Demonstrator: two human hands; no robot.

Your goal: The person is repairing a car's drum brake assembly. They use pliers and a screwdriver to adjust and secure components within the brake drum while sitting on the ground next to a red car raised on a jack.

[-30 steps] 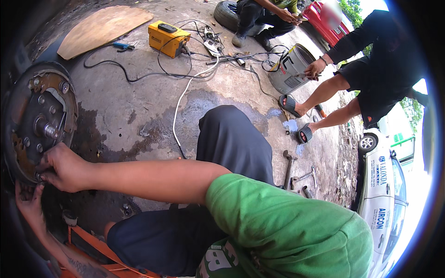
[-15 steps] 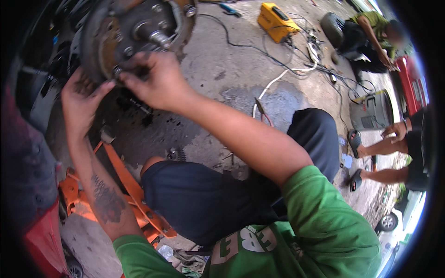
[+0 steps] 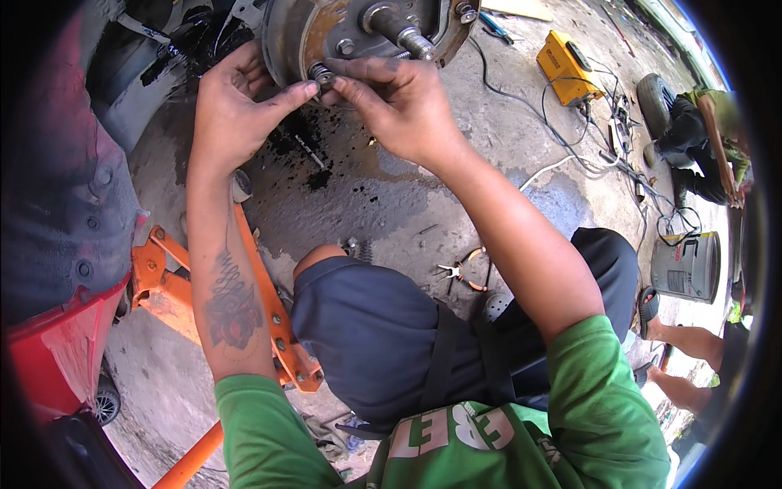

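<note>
At the top of the head view is a drum brake assembly point(image 3: 281, 45), with a rusty curved brake shoe and a bare spindle point(image 3: 399, 31) poking out. My right hand point(image 3: 399, 98) pinches a small coil spring point(image 3: 322, 73) against the shoe between thumb and fingers. My left hand point(image 3: 236, 110) is at the assembly's lower left edge. Its thumb tip touches the spring's end; its fingers curl by the rim, their tips partly hidden. Both hands look greasy.
An orange floor jack point(image 3: 163, 281) stands left of my knee, beside a red body panel point(image 3: 73, 350). Pliers point(image 3: 464, 273) and a loose coil spring point(image 3: 366, 250) lie on the concrete. Rightward are a yellow machine point(image 3: 568, 69) with cables, a grey bucket point(image 3: 686, 267) and two people.
The view has shifted, so the brake and both hands appear farther right and a little higher. The hands stay together at the spring, which now shows more plainly.
</note>
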